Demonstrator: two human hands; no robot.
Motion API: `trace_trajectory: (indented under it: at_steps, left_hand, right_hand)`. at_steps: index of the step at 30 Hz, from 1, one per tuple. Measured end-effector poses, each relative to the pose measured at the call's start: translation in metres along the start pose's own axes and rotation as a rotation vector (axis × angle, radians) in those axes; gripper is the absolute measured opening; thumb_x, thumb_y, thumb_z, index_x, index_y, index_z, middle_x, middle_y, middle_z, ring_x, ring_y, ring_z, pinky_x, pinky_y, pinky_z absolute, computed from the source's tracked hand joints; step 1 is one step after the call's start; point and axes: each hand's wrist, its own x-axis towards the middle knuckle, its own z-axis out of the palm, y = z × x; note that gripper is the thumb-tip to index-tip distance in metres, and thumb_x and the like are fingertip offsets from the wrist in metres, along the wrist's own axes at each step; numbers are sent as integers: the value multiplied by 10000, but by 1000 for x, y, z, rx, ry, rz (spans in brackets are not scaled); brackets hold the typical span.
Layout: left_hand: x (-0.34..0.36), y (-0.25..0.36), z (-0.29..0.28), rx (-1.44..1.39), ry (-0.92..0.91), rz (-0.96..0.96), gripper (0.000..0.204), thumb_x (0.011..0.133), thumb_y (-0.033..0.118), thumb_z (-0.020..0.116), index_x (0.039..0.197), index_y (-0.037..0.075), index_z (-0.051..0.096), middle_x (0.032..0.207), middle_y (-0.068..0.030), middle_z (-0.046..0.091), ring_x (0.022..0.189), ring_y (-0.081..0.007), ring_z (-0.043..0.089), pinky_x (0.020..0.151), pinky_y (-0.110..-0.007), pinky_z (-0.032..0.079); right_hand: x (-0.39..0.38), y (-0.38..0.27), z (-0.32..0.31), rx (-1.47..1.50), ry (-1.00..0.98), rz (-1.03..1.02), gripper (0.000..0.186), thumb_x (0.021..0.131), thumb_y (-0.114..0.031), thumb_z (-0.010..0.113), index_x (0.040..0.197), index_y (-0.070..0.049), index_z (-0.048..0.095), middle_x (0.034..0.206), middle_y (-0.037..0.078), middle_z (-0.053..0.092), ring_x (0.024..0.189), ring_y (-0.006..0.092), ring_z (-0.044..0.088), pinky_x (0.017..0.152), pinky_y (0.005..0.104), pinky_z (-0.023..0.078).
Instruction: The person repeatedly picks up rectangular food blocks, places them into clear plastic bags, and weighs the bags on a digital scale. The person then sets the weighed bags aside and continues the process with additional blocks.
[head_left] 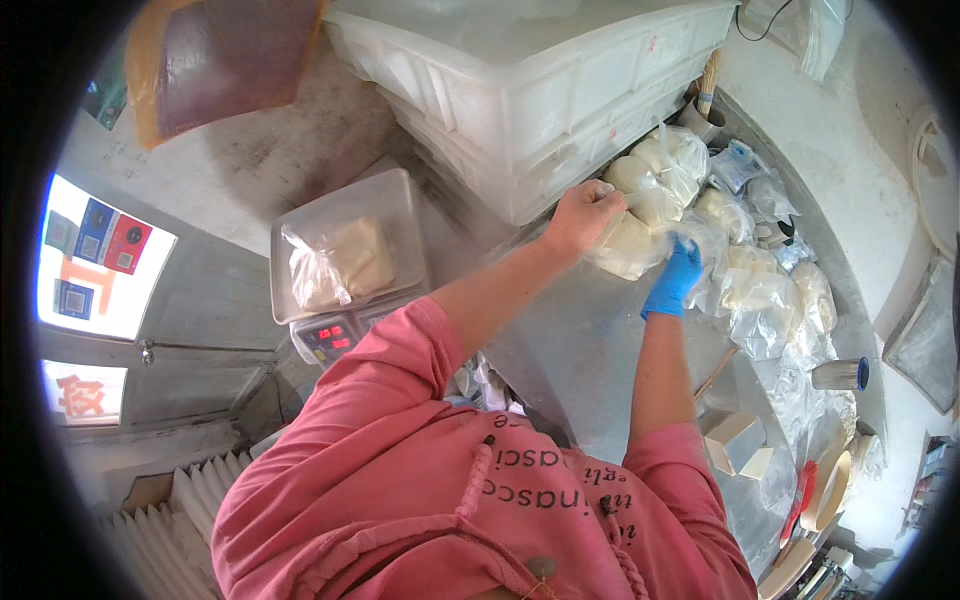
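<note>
My bare left hand [583,216] is closed in a pinch at the rim of a clear plastic bag [628,248] that holds a pale, dough-like lump. On the other side of that bag, my right hand [676,278], in a blue glove, has its fingers closed on thin clear plastic. The bag rests on the grey tabletop [560,350] close to both hands. Just behind it lie more clear bags of rounded, cream-coloured lumps [655,180], partly overlapping. Which bag the plastic in my right fingers belongs to is hard to make out.
Stacked white plastic crates [520,110] rise beyond my left hand. A digital scale [330,335] at the left carries a tray [403,215] with a bagged pale block [350,260]. Farther right are filled bags [765,300], a metal cup [840,375] and a red brush [800,500].
</note>
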Motion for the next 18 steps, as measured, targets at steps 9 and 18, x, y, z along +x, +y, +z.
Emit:
trace_trajectory:
  at_steps: [9, 18]
  left_hand:
    - [-78, 10, -9, 506, 91, 349, 470, 858, 467, 563, 959, 15, 639, 871, -134, 608, 825, -245, 565, 740, -366, 444]
    - [-153, 101, -139, 1171, 36, 259, 359, 853, 443, 508, 987, 140, 647, 994, -95, 634, 875, -300, 616, 753, -437, 483]
  right_hand:
    - [-56, -133, 4, 316, -719, 492, 262, 917, -236, 477, 927, -8, 606, 888, 94, 623, 814, 198, 579, 797, 324, 455]
    - [-115, -183, 45, 258, -858, 649, 248, 919, -256, 519, 739, -87, 535, 580, -10, 394, 505, 140, 372, 740, 371, 435]
